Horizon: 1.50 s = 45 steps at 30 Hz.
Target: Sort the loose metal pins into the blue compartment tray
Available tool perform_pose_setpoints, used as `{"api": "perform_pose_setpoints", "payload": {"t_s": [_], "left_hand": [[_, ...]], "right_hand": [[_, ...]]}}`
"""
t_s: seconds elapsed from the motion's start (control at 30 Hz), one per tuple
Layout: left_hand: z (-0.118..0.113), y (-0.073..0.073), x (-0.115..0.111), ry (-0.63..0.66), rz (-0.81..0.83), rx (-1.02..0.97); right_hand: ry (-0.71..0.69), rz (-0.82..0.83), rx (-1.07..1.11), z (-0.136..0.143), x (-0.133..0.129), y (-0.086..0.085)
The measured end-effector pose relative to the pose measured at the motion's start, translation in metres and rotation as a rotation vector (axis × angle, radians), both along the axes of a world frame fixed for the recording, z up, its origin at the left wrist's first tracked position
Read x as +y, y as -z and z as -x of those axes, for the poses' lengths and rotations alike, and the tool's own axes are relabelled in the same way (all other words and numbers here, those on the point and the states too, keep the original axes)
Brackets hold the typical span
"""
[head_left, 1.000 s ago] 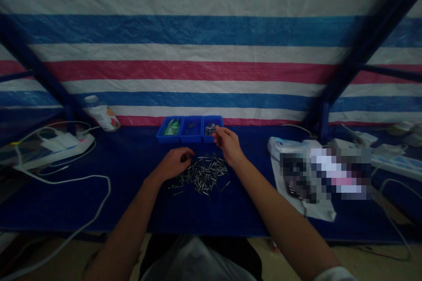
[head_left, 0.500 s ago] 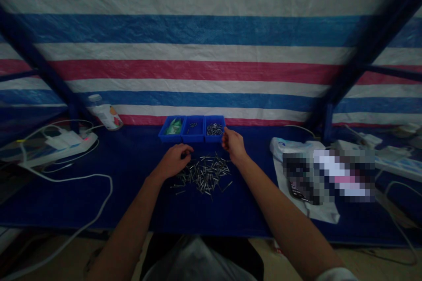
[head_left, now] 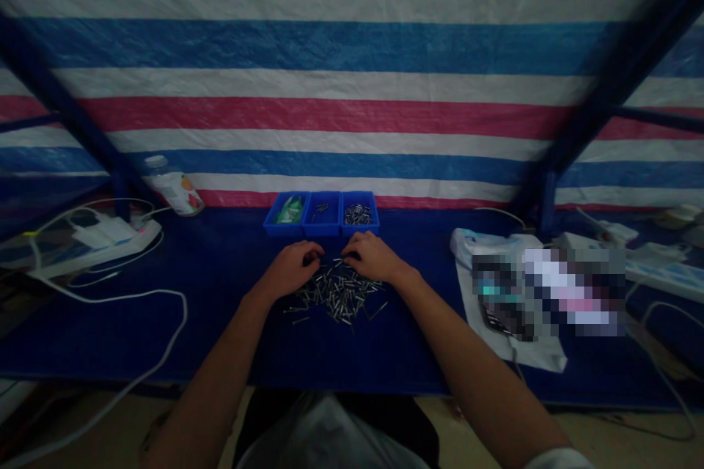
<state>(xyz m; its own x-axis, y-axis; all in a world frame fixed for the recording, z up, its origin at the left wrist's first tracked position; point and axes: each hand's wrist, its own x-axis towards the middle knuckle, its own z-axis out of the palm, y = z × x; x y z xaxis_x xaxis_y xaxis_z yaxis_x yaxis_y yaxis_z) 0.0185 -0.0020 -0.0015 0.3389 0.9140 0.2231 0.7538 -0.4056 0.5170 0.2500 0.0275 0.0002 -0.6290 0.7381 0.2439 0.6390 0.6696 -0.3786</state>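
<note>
The fingers of the left hand [head_left: 290, 269] were curled inward with the tips drawn together at the far left edge of a loose heap of small silvery metal pins [head_left: 338, 293]; whether they pinched a pin could not be told in the dim light. The fingers of the right hand [head_left: 374, 257] were bent downward, close together, their tips resting on the far right edge of the same heap, and again no pin could be made out between them. Both hands lay palm down, near each other, with the pile spread between and just in front of them on the dark blue table covering [head_left: 231, 322].

Just beyond the hands stood a row of three small blue plastic trays [head_left: 322, 214], side by side and touching. The right compartment held a little mound of silvery pins, the middle one only a few, and the left one something green.

To the left, near the back of the table, a small plastic bottle with a pale cap and an orange-printed label [head_left: 173, 187] leaned tilted. Further left lay a white power strip [head_left: 93, 242] with white cables [head_left: 137, 300] looping across the table and off its front edge. To the right, a white plastic bag [head_left: 522, 352] lay flat, partly under a blurred patch. A striped red, white and blue woven tarpaulin [head_left: 330, 88] hung behind the table.
</note>
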Motion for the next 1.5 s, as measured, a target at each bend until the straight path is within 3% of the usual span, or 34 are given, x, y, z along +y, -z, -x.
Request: {"api": "perform_pose_setpoints", "payload": {"t_s": [0.3,0.67,0.8,1.0,1.5], "left_hand": [[-0.003,-0.003,-0.002,0.009,0.035,-0.023],[-0.009,-0.012,-0.006,0.064,-0.03,-0.04],[-0.01,-0.014,-0.006,0.055,-0.058,-0.089],[-0.01,-0.012,-0.006,0.031,-0.097,-0.145],[-0.01,-0.01,-0.005,0.005,-0.147,-0.168]], "right_hand": [[0.041,-0.036,-0.036,0.005,-0.004,-0.001],[0.028,-0.039,0.137,0.015,-0.008,-0.005],[0.032,0.004,0.289,0.017,-0.007,-0.007],[0.153,0.113,0.426,0.02,-0.008,-0.009],[0.124,0.236,0.592,0.021,-0.004,-0.008]]}}
